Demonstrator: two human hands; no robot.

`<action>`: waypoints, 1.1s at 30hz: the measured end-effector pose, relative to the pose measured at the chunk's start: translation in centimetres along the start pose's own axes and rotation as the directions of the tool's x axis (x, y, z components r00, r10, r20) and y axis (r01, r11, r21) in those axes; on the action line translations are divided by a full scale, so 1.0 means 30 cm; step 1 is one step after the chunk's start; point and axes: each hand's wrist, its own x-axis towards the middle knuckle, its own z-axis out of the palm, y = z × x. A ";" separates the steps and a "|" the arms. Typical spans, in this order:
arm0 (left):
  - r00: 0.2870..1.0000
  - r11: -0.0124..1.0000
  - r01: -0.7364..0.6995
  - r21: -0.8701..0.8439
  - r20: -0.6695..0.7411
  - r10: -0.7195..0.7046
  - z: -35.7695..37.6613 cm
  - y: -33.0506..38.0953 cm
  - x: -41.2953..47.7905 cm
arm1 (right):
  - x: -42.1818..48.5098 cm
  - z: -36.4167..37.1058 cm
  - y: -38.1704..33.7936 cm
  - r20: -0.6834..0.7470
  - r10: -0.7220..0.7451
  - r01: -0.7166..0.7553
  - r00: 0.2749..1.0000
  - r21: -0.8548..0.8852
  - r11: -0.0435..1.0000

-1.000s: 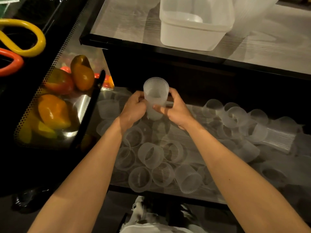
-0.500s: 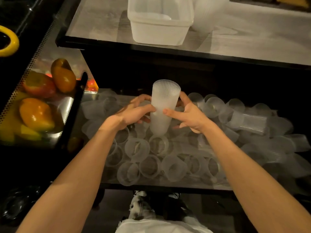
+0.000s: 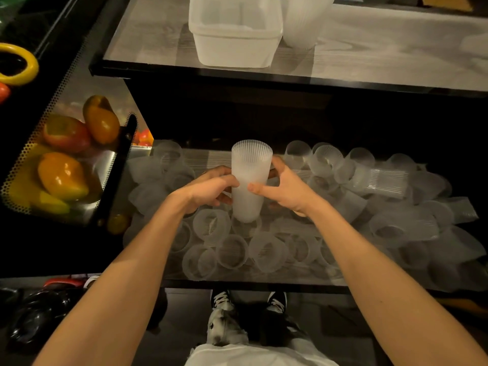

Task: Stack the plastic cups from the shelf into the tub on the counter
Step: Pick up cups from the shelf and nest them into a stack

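The counter (image 3: 383, 56) is carrying the tub (image 3: 235, 48), which is seeming to hold nothing, though its far end is cut off; the shelf (image 3: 208, 157) below is lying thick with loose cups (image 3: 266, 252), so most of the work is waiting; a nested stack (image 3: 249, 186) is standing upright above the shelf, the left hand (image 3: 211, 190) and the right hand (image 3: 285, 191) both gripping its sides.

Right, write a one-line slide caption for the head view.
Left hand and right hand hold an upright stack of cups over loose cups on the shelf; the tub sits on the counter above.
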 end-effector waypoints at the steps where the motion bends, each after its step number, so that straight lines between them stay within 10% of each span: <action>1: 1.000 1.000 -0.007 -0.003 -0.008 0.007 0.004 0.003 -0.002 | -0.001 0.002 0.003 -0.027 -0.043 0.042 0.999 -0.028 0.999; 33: 0.999 0.995 -0.051 0.085 0.002 0.051 0.021 -0.026 0.028 | -0.020 0.041 0.030 -0.062 -0.063 0.051 0.996 -0.186 0.981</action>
